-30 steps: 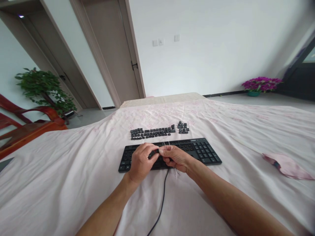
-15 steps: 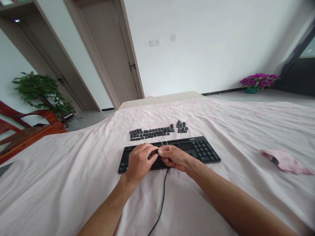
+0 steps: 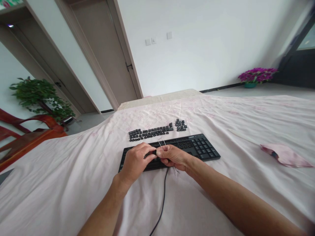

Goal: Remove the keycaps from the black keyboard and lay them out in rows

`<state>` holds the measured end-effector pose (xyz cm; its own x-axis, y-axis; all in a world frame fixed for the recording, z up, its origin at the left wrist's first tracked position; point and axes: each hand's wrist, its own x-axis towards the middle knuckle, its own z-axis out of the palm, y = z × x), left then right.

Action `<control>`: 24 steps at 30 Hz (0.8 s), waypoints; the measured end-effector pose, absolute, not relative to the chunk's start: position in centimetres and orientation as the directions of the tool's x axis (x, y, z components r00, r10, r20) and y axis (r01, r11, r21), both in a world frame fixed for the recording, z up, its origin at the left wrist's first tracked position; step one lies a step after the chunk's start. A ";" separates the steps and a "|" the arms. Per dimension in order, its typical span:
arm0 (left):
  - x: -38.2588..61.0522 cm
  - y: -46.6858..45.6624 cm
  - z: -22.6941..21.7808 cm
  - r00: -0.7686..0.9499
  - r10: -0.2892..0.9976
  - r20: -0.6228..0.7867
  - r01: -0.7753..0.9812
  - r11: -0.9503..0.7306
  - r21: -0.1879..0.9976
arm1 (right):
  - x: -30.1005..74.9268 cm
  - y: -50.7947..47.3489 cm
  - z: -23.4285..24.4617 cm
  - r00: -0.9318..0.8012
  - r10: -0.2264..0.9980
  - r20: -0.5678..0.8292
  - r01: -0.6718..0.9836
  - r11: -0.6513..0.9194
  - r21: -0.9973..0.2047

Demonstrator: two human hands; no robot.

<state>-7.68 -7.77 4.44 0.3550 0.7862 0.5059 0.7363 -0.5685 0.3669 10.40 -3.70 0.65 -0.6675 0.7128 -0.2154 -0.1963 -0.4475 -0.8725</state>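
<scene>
A black keyboard (image 3: 204,148) lies on the pink cloth, and both my hands are over its left and middle part. My left hand (image 3: 136,160) is closed in a pinch on a small black keycap (image 3: 154,152). Against that same keycap rest the thumb and fingertips of my right hand (image 3: 174,156). My right hand is also closed around a thin wire keycap puller (image 3: 162,143), whose loop sticks up above the fingers while its bent ends show below the palm. Behind the keyboard, loose keycaps (image 3: 150,133) lie in rows, with a smaller group (image 3: 180,125) at their right.
A black cable (image 3: 163,200) runs from the keyboard toward me. On the right of the pink floral bedcloth (image 3: 73,183) lies a pink cloth flag (image 3: 286,155) on a thin stick. A wooden chair (image 3: 46,126) and a leafy plant (image 3: 40,95) stand at the left.
The view has shifted slightly. My hands have stayed together at the keycap, and the puller's wire loop has tilted a little to the left.
</scene>
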 end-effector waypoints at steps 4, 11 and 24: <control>-8.0 -7.6 4.7 0.352 0.793 0.498 0.689 -0.579 0.435 | 10.2 -4.0 0.8 -0.669 0.712 -0.213 -0.244 -0.480 -0.842; -8.2 -7.5 5.3 0.316 0.832 0.456 0.606 -0.547 0.577 | 9.3 -4.8 1.2 -0.644 0.741 -0.188 -0.370 -0.517 -0.772; -8.8 -7.6 6.4 0.330 0.870 0.366 0.529 -0.492 0.691 | 8.6 -6.2 1.9 -0.642 0.737 -0.213 -0.459 -0.591 -0.664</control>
<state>-8.82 -7.58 6.35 0.3299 0.8700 0.3663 0.5293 -0.4918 0.6913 8.64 -6.21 1.88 -0.6417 0.7369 -0.2126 -0.4588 -0.5910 -0.6635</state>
